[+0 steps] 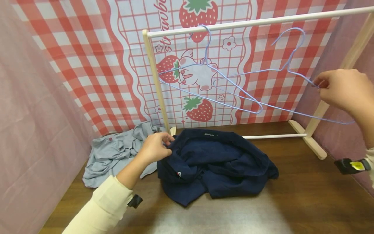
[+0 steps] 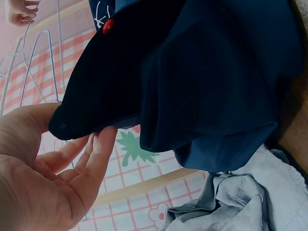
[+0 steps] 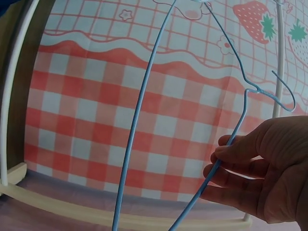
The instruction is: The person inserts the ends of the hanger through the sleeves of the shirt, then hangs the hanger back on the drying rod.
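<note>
My right hand (image 1: 346,92) pinches one shoulder of a light blue wire hanger (image 1: 274,70) between thumb and fingers. In the right wrist view this hanger (image 3: 238,127) slants past the fingertips, its bare hook near the rod. A second blue hanger (image 1: 210,97) hangs by its hook from the rod. At the left end of a crumpled navy shirt (image 1: 222,159), my left hand (image 1: 156,146) holds the cloth edge. The left wrist view shows the navy cloth (image 2: 192,77) raised, with a red button (image 2: 109,26) and white stitching.
A white rod (image 1: 248,23) on wooden posts (image 1: 156,81) crosses above the brown table (image 1: 292,195). Left of the navy shirt lies a crumpled grey shirt (image 1: 111,149). Behind hangs a red checked cloth with strawberries (image 1: 200,109); pink cloth (image 1: 32,113) borders the left side.
</note>
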A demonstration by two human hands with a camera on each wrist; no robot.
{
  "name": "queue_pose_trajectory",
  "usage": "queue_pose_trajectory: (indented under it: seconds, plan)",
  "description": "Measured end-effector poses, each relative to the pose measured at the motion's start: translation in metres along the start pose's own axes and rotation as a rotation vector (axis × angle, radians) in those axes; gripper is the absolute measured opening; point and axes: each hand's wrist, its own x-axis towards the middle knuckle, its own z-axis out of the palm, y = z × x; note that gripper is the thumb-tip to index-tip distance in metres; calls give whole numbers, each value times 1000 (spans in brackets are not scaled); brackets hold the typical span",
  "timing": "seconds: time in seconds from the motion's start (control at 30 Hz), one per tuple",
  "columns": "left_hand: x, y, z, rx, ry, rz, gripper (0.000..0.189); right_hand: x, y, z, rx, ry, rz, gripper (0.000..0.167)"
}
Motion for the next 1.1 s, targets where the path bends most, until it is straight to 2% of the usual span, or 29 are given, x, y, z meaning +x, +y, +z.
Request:
queue_pose_trajectory:
  seconds: [0.23, 0.53, 0.73, 1.1]
  plan:
    - [-1, -2, 2, -7, 1, -5, 35, -13, 2, 16, 16, 31, -42, 26]
    - [-1, -5, 3, -22, 25, 0, 35, -31, 6, 37, 46, 10, -57, 26]
    - [-1, -7, 4, -34, 42, 2, 36, -43, 6, 46, 54, 30, -73, 25]
    - [-3, -9, 6, -62, 66, -5, 35, -66, 12, 61, 74, 56, -53, 25]
